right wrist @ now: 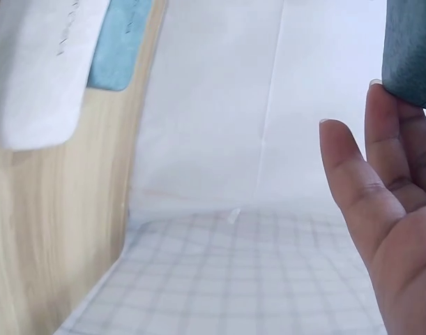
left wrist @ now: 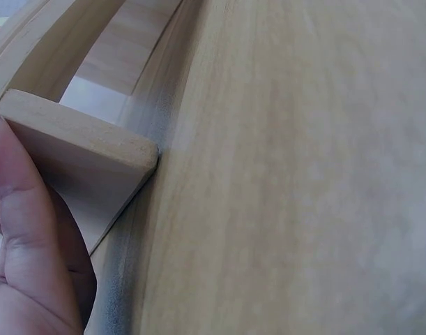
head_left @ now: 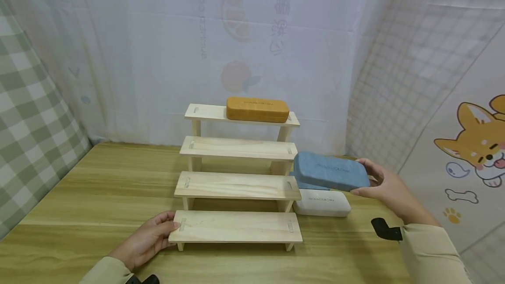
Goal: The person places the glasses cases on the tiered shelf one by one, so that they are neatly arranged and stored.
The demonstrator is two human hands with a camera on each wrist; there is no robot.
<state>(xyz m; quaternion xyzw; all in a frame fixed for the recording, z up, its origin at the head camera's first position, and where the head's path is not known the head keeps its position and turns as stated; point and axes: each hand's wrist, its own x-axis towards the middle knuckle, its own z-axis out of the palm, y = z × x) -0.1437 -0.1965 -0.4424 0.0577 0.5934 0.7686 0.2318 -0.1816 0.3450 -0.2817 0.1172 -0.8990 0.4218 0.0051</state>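
Note:
A four-step wooden rack (head_left: 238, 185) stands on the wooden table (head_left: 98, 196). An orange case (head_left: 257, 109) lies on its top step. My right hand (head_left: 364, 179) holds a blue case (head_left: 329, 171) by its right end, in the air just right of the rack. In the right wrist view the blue case (right wrist: 411, 49) sits at the fingertips of that hand (right wrist: 380, 139). Below it on the table lie a white case (head_left: 321, 203) and a lighter blue case (head_left: 304, 184). My left hand (head_left: 167, 229) rests against the left end of the lowest step (left wrist: 80, 139), fingers (left wrist: 24, 230) straight along the board.
White curtains close off the back, a checked cloth hangs on the left and a printed sheet on the right. Bare tabletop (left wrist: 303, 174) stretches left of and in front of the rack. In the right wrist view the white case (right wrist: 38, 70) and lighter blue case (right wrist: 118, 45) lie near the table's right edge.

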